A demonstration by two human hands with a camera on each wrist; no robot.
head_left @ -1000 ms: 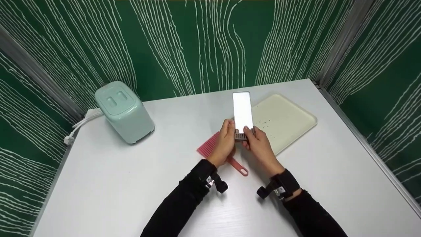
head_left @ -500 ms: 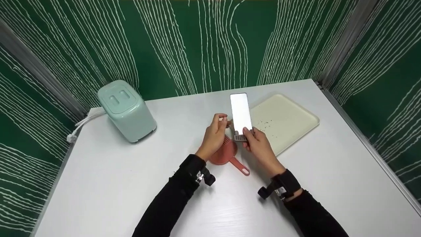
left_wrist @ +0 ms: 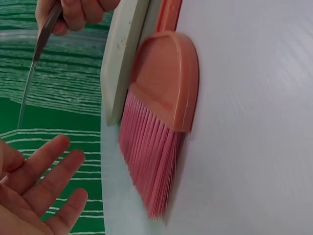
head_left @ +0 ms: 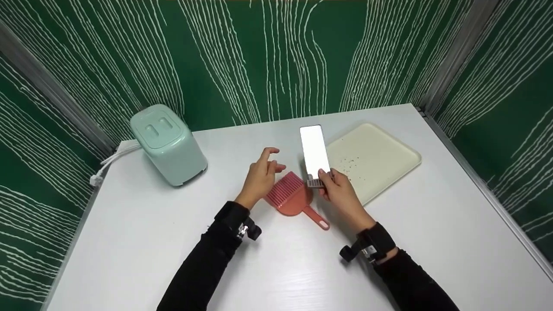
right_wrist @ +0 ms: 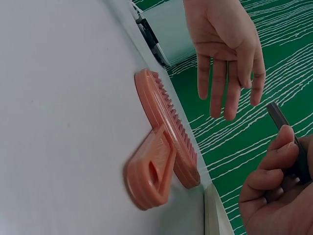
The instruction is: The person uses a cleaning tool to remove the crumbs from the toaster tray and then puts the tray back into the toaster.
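My right hand (head_left: 341, 192) grips the grey ridged end of a thin, flat rectangular piece (head_left: 314, 149), its thumb on top. That piece has a bright white face in the head view, and the left wrist view shows its narrow edge. Its exact kind cannot be told. To the left, my left hand (head_left: 259, 177) is in the air, fingers spread and holding nothing. Below and between both hands, a coral hand brush (head_left: 298, 203) with pink bristles (left_wrist: 146, 152) lies on the table, handle toward the near right.
A cream tray (head_left: 384, 168) with dark crumbs (head_left: 349, 163) on it lies right of the brush, partly behind the right hand. A mint-green toaster (head_left: 168, 144) stands at the back left, its white cord and plug (head_left: 96, 180) beside it. Green white-lined panels (head_left: 207, 65) border the table.
My left hand has let go of the flat piece and moved left, away from it, uncovering the brush. The right hand keeps its grip, and the piece leans slightly more to the left.
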